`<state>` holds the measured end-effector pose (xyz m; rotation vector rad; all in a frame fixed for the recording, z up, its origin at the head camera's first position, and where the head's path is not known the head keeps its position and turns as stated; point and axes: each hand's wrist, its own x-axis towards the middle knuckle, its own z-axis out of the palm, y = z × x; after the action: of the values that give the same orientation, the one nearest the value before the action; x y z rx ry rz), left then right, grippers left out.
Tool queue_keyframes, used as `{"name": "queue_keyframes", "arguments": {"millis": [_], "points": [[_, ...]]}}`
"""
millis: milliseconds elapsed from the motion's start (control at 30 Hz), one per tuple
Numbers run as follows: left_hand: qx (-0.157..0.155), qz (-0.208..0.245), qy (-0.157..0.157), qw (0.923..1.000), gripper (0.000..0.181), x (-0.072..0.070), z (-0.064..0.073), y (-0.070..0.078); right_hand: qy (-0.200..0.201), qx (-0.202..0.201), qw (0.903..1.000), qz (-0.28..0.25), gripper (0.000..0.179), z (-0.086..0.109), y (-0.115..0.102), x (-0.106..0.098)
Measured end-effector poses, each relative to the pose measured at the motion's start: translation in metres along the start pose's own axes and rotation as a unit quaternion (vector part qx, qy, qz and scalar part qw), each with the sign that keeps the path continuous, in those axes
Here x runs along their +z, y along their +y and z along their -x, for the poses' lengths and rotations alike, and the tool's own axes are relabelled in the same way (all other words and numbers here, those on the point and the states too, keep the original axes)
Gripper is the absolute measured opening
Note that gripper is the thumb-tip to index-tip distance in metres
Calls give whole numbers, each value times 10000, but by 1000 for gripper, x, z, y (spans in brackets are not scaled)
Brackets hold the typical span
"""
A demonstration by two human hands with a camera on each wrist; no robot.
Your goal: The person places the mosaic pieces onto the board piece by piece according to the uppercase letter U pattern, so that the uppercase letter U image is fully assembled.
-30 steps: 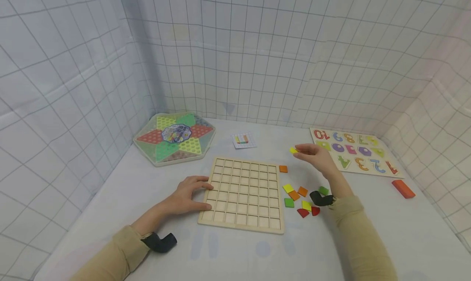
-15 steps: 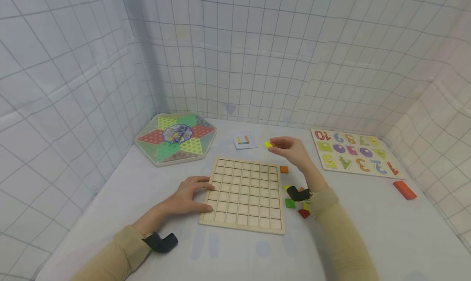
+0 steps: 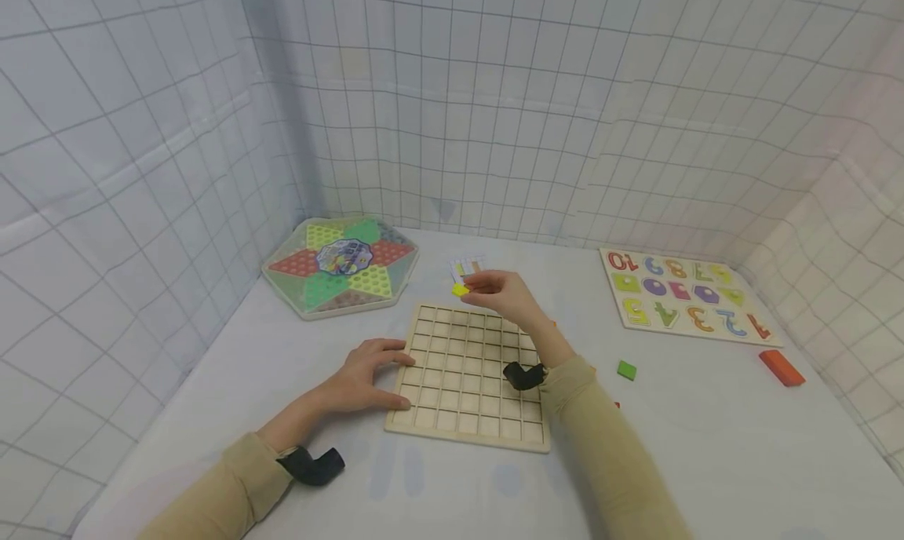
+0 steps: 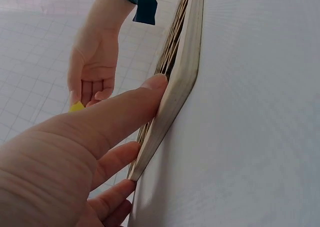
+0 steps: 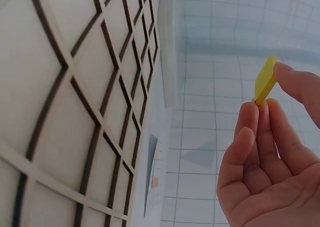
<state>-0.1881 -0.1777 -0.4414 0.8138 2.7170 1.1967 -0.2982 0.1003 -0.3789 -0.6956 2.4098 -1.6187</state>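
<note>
A wooden grid board [image 3: 452, 383] of square cells lies flat at the middle of the table. My left hand [image 3: 362, 379] rests on its left edge, thumb and fingertips apart; in the left wrist view the thumb [image 4: 125, 107] lies along the rim. Over the board's far left part, my right hand [image 3: 510, 298] pinches a small yellow square tile [image 5: 266, 81] between thumb and fingertips. The tile is held in the air, apart from the board. Just behind it lies a small pattern card [image 3: 461, 265], partly hidden by the right hand.
A green tile [image 3: 626, 370] lies right of the board; the right arm covers most of the other loose tiles. A hexagonal Chinese checkers set [image 3: 342, 269] sits back left. At the right are a number puzzle board [image 3: 688, 293] and a red-orange block [image 3: 781, 367]. Gridded cloth walls surround the table.
My right hand has moved left with the yellow tile, from right of the board to above its far left part. The left hand keeps its place on the board's edge.
</note>
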Motion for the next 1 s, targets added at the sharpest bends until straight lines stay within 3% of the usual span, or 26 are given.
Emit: {"name": "queue_keyframes", "arguments": {"millis": [467, 1000], "points": [[-203, -73, -29, 9998, 56, 0, -1, 4, -599, 273, 9970, 414, 38, -15, 19, 31], [-232, -99, -19, 9997, 56, -1, 0, 4, -810, 241, 9894, 1180, 33, -18, 28, 39]]}}
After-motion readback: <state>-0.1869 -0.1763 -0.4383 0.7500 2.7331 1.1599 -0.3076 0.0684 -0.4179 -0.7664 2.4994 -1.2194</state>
